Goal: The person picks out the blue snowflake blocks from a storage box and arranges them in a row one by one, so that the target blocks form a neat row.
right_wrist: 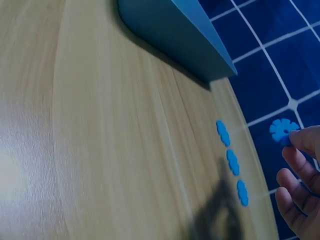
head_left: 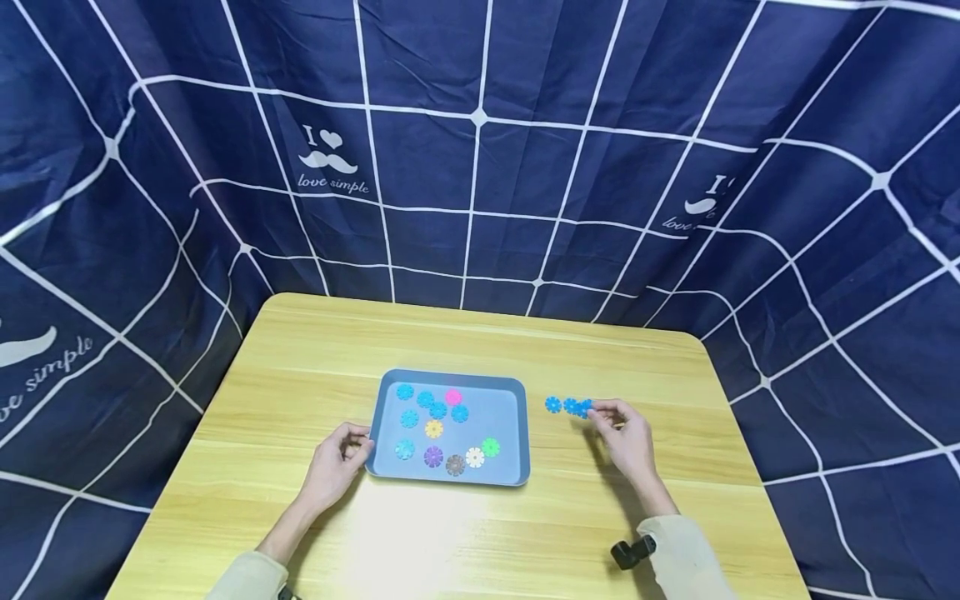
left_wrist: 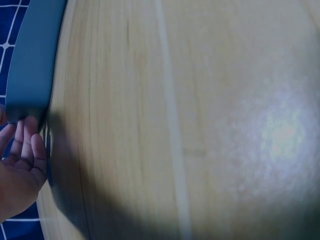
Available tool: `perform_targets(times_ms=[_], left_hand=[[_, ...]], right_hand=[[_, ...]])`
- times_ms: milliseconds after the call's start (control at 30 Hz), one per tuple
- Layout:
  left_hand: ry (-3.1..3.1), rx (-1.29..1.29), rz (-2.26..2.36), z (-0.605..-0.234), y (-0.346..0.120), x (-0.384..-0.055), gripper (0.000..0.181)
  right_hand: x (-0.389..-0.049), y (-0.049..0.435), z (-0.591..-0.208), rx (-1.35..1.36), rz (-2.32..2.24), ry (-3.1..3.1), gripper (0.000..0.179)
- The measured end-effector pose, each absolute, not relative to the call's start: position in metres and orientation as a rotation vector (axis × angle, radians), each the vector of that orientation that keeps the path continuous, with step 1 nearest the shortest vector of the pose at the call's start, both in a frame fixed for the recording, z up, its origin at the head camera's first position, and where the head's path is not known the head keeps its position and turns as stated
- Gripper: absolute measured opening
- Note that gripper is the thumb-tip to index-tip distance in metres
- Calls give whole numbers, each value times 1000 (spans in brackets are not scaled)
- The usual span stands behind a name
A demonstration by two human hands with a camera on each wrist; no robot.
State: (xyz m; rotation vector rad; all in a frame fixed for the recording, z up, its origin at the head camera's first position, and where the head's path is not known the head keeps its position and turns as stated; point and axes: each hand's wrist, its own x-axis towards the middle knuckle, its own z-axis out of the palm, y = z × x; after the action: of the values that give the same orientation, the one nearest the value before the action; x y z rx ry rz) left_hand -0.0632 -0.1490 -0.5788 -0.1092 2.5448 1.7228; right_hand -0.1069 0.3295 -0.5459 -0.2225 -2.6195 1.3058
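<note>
A blue-grey tray lies on the table with several flower-shaped plastic discs in it. My left hand holds the tray's near left corner between thumb and curled fingers; the left wrist view shows those fingers against the tray wall. To the right of the tray, my right hand pinches a blue notched disc between thumb and fingertips, above the table. Three more blue discs lie in a row below it, among them a near disc and a far disc.
In the tray are a pink disc, an orange disc, a purple disc, a brown disc, a cream disc, a green disc and several blue ones. A dark blue curtain surrounds the wooden table.
</note>
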Motion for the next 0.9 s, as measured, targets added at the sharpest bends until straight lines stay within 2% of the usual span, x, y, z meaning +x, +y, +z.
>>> perform_targets(times_ms=[567,900], left_hand=[[2523,-113,1744,-580,-149,-64,22],[2527,-101,1747,-580,-149,-63,22]], right_hand=[[-115,360,-565,-395,1443,-2526,19],[-126,371,-569,-530,1531,-2487,26]])
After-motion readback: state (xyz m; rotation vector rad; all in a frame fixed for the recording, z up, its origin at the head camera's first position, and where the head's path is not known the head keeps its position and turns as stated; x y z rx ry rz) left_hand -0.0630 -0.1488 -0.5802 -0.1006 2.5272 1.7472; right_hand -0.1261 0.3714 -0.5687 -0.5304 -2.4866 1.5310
